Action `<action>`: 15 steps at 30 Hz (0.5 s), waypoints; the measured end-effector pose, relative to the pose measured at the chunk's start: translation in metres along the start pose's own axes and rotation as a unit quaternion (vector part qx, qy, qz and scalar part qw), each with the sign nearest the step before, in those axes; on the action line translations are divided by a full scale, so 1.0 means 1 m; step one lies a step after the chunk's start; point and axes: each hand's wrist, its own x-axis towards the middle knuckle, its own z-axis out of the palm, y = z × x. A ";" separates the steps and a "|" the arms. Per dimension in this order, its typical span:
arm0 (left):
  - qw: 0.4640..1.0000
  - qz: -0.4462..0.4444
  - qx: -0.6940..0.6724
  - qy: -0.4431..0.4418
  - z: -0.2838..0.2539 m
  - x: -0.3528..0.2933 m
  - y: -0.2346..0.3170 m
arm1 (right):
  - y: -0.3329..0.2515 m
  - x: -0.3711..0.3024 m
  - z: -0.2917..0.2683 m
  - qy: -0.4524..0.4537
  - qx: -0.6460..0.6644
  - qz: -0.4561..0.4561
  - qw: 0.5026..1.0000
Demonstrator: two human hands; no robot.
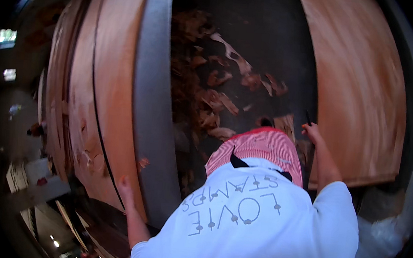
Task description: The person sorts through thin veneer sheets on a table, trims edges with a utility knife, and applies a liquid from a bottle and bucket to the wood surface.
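Observation:
My left hand (126,193) is low at the left, at the near end of a stack of thin, reddish-brown wood sheets (112,86). It looks to be at the edge of the top sheet, but blur hides how its fingers lie. At my right side, my right hand (311,132) is closed round a thin dark tool (307,117) whose kind I cannot make out. That hand is beside the left edge of another broad stack of wood sheets (361,98). Orange shows at the fingertips of both hands.
A long grey ledge (156,75) runs along the left stack. Torn wood scraps (214,100) litter the dark floor (268,36) between the stacks. More wood sheets (60,67) lie farther left. Clear plastic sheeting (378,242) is at the lower right.

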 end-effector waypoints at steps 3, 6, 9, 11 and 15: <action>0.972 -0.033 -0.113 -0.205 0.065 -0.004 0.116 | -0.098 0.042 0.001 -0.035 -0.046 -0.042 0.997; 0.871 -0.157 -0.303 -0.354 0.109 0.019 0.207 | -0.161 0.091 0.021 -0.065 0.010 -0.082 0.994; 0.777 -0.272 -0.442 -0.357 0.149 0.063 0.247 | -0.226 0.125 0.063 -0.088 -0.027 -0.096 0.991; 0.668 -0.330 -0.577 -0.334 0.183 0.098 0.242 | -0.283 0.114 0.107 -0.131 -0.058 -0.046 0.989; 0.511 -0.364 -0.756 -0.185 0.218 0.193 0.252 | -0.383 0.133 0.177 -0.178 -0.085 -0.050 0.979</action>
